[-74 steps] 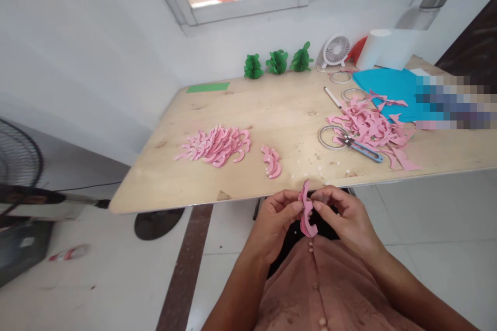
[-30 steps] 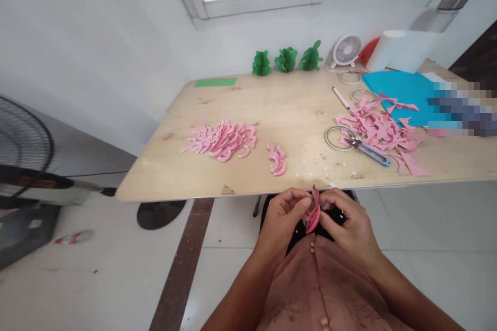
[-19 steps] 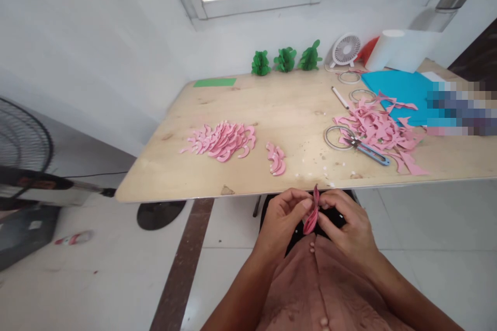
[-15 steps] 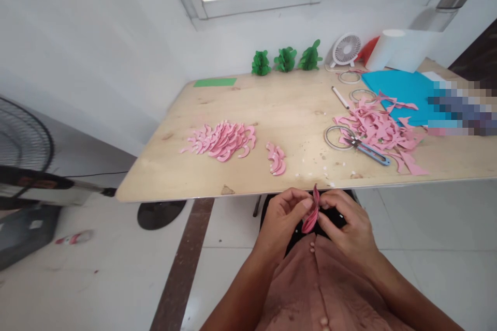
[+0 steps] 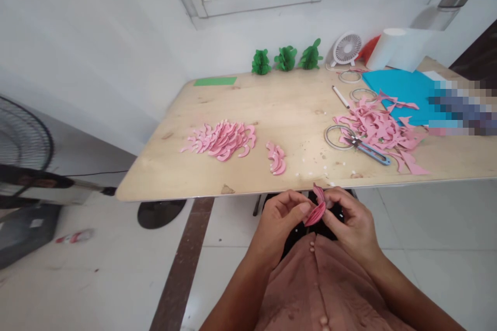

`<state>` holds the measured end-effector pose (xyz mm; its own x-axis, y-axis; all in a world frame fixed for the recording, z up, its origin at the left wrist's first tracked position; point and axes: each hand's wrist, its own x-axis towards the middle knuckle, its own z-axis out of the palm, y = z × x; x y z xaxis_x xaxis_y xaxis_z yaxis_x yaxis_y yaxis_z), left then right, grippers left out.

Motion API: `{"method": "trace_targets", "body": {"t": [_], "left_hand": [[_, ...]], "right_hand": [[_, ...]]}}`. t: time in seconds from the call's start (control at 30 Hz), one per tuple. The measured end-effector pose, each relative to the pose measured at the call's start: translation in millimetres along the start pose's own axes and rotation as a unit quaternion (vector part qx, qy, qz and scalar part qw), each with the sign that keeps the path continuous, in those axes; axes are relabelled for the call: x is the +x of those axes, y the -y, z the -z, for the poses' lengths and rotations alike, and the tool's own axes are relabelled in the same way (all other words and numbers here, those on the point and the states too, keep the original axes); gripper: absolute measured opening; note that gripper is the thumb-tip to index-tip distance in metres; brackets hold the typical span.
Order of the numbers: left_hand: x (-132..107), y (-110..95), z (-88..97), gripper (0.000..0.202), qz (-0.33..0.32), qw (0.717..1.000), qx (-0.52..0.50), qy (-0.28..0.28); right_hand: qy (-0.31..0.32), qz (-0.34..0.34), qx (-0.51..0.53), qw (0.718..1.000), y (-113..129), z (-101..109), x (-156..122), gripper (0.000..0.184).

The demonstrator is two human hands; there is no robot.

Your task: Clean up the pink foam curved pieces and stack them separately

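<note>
Between my two hands, just off the table's front edge, is a stack of pink paper pieces with curved outlines, its layers fanned a little. My left hand pinches it from the left with thumb and forefinger. From the other side my right hand grips its right edge, also with thumb and finger. On the table beyond lies a small cluster of pink curved cutouts. A larger pile of pink cutouts spreads to its left.
Pink paper scraps, blue-handled snips, tape rolls and a white marker lie at right by blue sheets. Green paper shapes and a small fan stand at the back. A large fan is left.
The pink paper stack has turned and tilted between my fingers, so more of its layered edge shows. My right hand has shifted slightly; the things on the table are unchanged.
</note>
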<state>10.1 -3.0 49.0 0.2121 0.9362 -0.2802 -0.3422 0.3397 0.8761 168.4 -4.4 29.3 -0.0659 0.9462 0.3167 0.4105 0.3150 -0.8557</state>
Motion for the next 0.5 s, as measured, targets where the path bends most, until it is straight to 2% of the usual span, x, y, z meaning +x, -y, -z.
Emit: {"method": "trace_targets", "body": {"t": [0.5], "left_hand": [[-8.3,-7.5,-1.0,0.018,0.017,1.0,0.023,0.003]], "right_hand": [[-0.031,0.034,-0.038,0.998,2.4,0.9,0.8,0.007]]}}
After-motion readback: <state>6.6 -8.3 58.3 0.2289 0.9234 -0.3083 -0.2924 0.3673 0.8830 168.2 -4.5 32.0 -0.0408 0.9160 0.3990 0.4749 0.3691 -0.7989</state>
